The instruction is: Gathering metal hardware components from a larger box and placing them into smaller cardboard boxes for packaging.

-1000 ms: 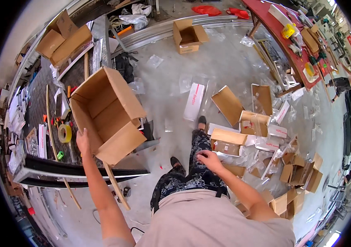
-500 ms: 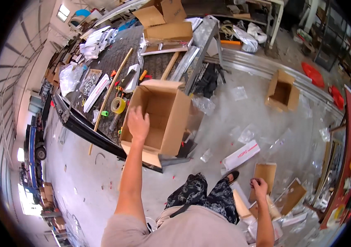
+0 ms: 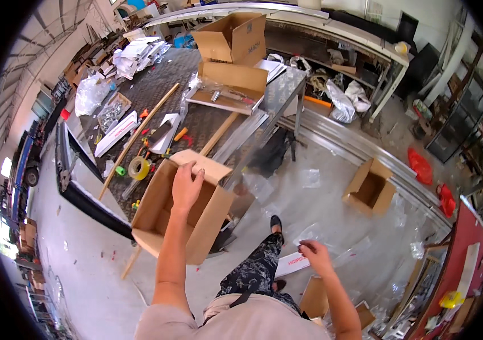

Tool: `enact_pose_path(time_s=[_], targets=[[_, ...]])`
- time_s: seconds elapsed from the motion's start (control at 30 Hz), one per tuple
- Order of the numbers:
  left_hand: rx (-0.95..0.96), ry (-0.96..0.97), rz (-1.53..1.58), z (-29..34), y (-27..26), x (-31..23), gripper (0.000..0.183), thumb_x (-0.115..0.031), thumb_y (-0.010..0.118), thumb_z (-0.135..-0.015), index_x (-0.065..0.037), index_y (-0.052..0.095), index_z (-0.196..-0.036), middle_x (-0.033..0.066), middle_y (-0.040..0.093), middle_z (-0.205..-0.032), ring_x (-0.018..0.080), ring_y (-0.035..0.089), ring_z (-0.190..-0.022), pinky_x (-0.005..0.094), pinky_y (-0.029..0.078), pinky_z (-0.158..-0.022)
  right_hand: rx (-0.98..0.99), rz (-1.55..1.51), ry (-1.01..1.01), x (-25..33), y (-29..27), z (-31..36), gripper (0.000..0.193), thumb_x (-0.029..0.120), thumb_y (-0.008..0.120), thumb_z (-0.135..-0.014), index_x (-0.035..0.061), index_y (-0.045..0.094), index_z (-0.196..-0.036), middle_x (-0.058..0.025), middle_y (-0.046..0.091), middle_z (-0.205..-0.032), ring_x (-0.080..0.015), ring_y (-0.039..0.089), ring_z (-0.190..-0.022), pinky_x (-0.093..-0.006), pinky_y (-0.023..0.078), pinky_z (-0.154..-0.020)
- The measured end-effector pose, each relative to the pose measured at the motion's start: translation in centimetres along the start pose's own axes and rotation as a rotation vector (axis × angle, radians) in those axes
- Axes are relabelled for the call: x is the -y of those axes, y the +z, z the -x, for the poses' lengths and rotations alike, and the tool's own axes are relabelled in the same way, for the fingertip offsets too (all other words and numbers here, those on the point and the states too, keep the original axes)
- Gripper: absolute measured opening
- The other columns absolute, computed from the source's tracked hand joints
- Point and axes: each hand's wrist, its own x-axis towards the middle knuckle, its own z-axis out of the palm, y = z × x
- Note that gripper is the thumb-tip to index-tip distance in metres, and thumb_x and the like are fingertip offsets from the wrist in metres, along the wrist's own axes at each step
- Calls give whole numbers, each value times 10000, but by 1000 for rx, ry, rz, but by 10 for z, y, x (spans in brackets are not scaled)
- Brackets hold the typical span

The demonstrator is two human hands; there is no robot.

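The left hand (image 3: pixel 187 184) now grips the far rim of the open cardboard box (image 3: pixel 182 207) (swung round from earlier), resting at the surface (image 3: pixel 156 96) edge; the right hand (image 3: pixel 314 256) hangs loosely curled, empty.

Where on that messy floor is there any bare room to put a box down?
Bare concrete lies left of the open box under the left hand, beyond the dark bench edge. Around the right hand the floor is crowded with plastic film and flat cardboard. The bench top is cluttered too.
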Motion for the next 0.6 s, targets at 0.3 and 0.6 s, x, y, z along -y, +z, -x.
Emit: enact_pose_path(time_s=[0.3,0.6], targets=[[-224,32,173,-157,67,-41,350,-225,584,-840,7,574,-1103,191,583,-1072,342,547,-1022,386,423,-892,40,33,98,63,-70,-147,260,135,577,-880,-46,599,-1065,-111,661,-914,-175,645,-827,-288,520,-746],[-91,-85,319,-241,122,-95,360,-206,597,-831,-18,557,-1135,190,573,-1089,340,550,-1013,379,429,-877,183,-86,157,176,-92,-333,293,153,581,-890,-65,572,-1086,-143,641,-956,-205,639,-861,-305,527,-777]])
